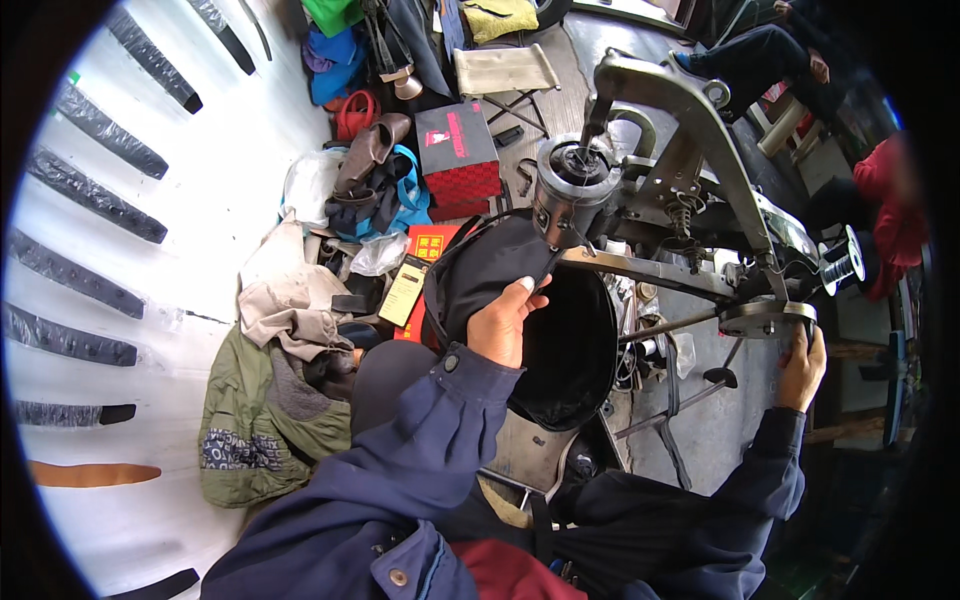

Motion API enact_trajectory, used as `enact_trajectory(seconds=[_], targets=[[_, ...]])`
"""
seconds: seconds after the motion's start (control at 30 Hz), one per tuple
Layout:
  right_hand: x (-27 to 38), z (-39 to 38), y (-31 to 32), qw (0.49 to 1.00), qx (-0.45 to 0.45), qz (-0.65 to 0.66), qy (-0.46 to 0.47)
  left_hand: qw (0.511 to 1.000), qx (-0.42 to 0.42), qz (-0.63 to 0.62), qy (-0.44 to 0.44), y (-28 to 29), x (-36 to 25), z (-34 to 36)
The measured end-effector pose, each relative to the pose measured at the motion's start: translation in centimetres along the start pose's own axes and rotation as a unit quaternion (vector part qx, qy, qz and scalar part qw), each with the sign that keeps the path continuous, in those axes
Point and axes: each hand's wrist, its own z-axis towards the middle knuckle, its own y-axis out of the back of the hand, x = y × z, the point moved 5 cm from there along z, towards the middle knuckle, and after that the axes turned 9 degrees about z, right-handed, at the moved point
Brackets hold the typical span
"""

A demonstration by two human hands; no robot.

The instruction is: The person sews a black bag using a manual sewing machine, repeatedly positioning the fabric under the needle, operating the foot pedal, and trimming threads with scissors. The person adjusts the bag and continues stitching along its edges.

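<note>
A black fabric bag hangs on the narrow arm of a metal hand-cranked sewing machine, its dark opening facing me. My left hand pinches the bag's edge between thumb and fingers, just below the machine's round head. Over on the right, my right hand grips the rim of the machine's handwheel; some of its fingers are hidden behind the rim. The stitching point under the head is too small to make out.
A spool of pale thread sits beside the handwheel. Left of the bag lie a red-and-black box, brown shoes, a beige cloth and a green garment. A folding stool stands behind. Other people sit at the far right.
</note>
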Motion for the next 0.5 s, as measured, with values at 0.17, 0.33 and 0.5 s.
enact_trajectory(seconds=[0.17, 0.33, 0.5], targets=[[-10.7, 0.2, -0.8, 0.982, -0.018, -0.005, -0.188, 0.999, 0.003, -0.031, 0.006, 0.3, -0.2, 0.6], [-6.8, -5.4, -8.1, 0.956, 0.229, 0.022, -0.180, 0.999, 0.014, -0.052, -0.006, 0.0, 0.1, 0.7], [-0.2, 0.1, 0.0, 0.999, 0.022, 0.024, 0.029, 0.999, 0.017, -0.040, -0.014, -0.5, -0.2, 0.7]])
